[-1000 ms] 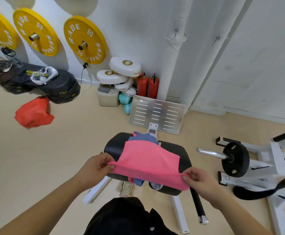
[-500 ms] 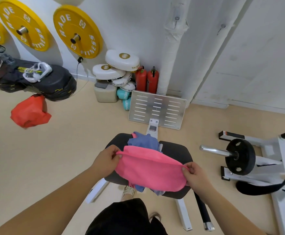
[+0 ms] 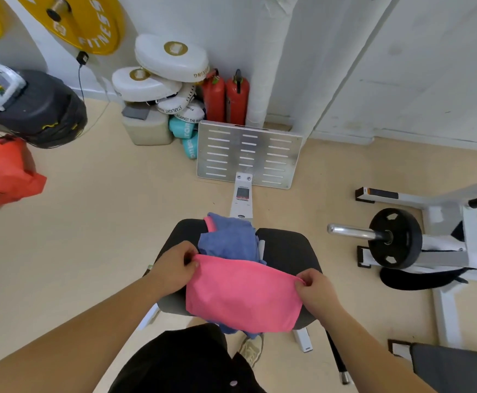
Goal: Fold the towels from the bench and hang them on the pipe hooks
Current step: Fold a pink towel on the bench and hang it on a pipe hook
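A pink towel [image 3: 243,293] hangs folded between my hands over the black bench seat [image 3: 285,248]. My left hand [image 3: 173,269] pinches its upper left corner, and my right hand [image 3: 315,290] pinches the upper right corner. Behind the pink towel a crumpled blue towel [image 3: 227,239] lies on the bench, with a strip of another pink cloth [image 3: 209,224] at its far left edge. More blue fabric shows under the pink towel's lower edge. A white wrapped pipe [image 3: 271,58] runs up the wall beyond the bench; no hooks are in view.
A slotted metal footplate [image 3: 248,154] stands past the bench, with two red fire extinguishers [image 3: 226,95] and stacked white pads [image 3: 158,78] behind it. A weight machine with a black plate [image 3: 395,238] is at right. A red bag [image 3: 4,171] hangs at left.
The hands have drawn the pink towel's top edge toward me, so it now hangs down over the bench front and uncovers more of the blue towel. The view has tilted down.
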`<state>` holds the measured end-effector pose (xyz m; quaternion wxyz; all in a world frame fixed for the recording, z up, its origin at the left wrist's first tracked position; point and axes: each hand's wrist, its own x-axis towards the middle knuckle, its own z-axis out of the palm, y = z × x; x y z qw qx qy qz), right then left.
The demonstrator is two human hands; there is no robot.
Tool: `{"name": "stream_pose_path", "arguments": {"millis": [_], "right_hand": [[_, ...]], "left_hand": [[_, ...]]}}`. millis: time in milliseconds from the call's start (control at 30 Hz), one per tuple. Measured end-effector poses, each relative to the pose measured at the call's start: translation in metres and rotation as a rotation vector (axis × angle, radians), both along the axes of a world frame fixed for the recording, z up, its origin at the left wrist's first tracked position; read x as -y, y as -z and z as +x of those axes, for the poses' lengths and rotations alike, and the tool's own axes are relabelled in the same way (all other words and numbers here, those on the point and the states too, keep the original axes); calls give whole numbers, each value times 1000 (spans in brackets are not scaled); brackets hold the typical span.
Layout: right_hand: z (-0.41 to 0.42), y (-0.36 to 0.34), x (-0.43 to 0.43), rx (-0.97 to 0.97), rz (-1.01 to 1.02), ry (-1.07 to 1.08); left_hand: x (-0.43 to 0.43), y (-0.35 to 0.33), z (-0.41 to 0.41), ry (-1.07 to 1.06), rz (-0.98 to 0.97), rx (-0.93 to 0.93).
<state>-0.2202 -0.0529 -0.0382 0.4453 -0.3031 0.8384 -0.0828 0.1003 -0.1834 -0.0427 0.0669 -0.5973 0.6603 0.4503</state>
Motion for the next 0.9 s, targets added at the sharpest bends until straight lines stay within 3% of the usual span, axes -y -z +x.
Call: {"name": "stream_pose_path", "arguments": {"millis": [133, 300, 600, 767, 900], "right_hand": [[2, 11, 0, -61, 28, -103], [4, 5, -5, -107, 30, -198], [9, -42, -38, 238, -172, 179], [32, -63, -47, 302, -261, 172], [66, -72, -34, 330, -315, 184]], "left_hand": [[2, 0, -1, 97, 84, -17], [-4, -1, -1, 124, 37, 82], [-45, -49, 13, -353, 43, -170], [-65, -82, 25, -463, -140, -254], [-61, -91, 39, -550, -237, -219]]}}
